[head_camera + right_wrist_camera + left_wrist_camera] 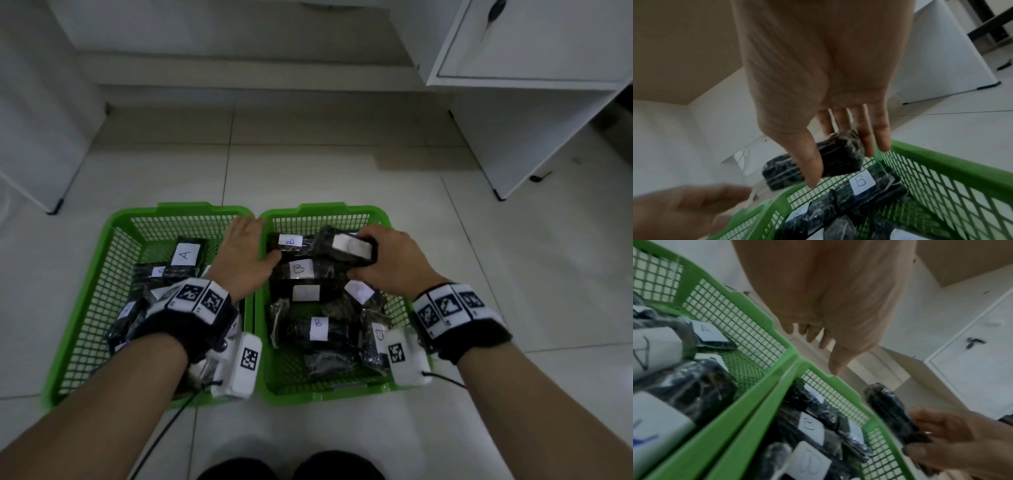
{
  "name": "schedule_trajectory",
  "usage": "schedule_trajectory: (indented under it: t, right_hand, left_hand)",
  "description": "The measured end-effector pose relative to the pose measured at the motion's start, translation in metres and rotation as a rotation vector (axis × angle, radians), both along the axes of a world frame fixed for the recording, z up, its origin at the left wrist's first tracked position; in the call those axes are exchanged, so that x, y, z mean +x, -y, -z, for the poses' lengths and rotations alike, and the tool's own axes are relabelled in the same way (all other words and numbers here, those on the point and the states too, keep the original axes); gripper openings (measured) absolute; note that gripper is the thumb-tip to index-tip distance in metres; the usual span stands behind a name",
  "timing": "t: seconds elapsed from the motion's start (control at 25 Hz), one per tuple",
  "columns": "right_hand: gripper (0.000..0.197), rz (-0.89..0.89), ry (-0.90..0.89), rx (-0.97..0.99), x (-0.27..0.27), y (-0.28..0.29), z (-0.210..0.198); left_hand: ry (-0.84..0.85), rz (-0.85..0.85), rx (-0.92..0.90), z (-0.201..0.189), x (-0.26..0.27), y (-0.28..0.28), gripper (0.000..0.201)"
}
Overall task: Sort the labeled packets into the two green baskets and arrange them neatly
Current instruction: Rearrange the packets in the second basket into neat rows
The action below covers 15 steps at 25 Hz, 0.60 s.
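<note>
over the right basket (380, 214) the right hand (387, 260) grips a dark labeled packet (349, 248), thumb on one side and fingers curled round the other, held above the back rows and not yet set down. the left hand (245, 255) lies flat with straight fingers over the two touching rims, its thumb against the b packets (301, 269) – it holds nothing.

the step in hand looks like placing this packet among the b's. its label is too washed out to read in the head view, so i would check the letter first. to do it well, lower it label up and parallel to the packets already lying across the basket, into the gap at the back, while the left hand steadies the row so nothing slides.

around it: the left basket (113, 236) holds the a packets (186, 255), partly hidden under the left wrist. nearer the person, the right basket's packets lie crooked and overlapping, one label tilted – those want straightening. a white cabinet (534, 85) stands well apart on the tiled floor (308, 164). the wrist cameras' cables hang low over the near rims and might snag a packet.
</note>
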State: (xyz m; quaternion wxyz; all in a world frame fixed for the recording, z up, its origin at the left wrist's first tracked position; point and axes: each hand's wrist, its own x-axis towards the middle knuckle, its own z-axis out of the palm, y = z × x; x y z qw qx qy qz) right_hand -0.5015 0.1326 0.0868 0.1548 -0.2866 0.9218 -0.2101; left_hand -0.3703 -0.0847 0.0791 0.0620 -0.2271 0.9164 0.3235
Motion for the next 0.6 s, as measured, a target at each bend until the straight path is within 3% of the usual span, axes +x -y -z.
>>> schedule_trajectory:
  t: [0.04, 0.12, 0.2, 0.24, 0.44, 0.6]
  right_hand:
    - [0.049, 0.064, 0.010, 0.023, -0.009, 0.003, 0.003]
    - [0.050, 0.138, 0.208, -0.004, -0.018, 0.016, 0.011]
    - [0.047, 0.091, 0.461, -0.083, -0.014, 0.031, 0.022]
    - [0.045, 0.028, 0.505, -0.087, -0.009, 0.039, 0.029]
    - [0.058, -0.014, 0.570, -0.097, 0.011, 0.063, 0.056]
    - [0.046, 0.022, 0.527, -0.211, 0.010, 0.058, 0.053]
  left_hand:
    - [0.099, 0.023, -0.040, 0.008, -0.002, 0.006, 0.077]
    - [0.248, 0.095, -0.022, 0.028, 0.001, 0.009, 0.091]
    - [0.248, 0.131, 0.037, 0.040, 0.005, 0.004, 0.092]
    - [0.217, 0.133, 0.040, 0.042, 0.007, 0.003, 0.091]
    - [0.222, 0.122, 0.079, 0.042, 0.009, 0.008, 0.091]
    - [0.201, 0.150, 0.107, 0.043, 0.011, 0.006, 0.090]
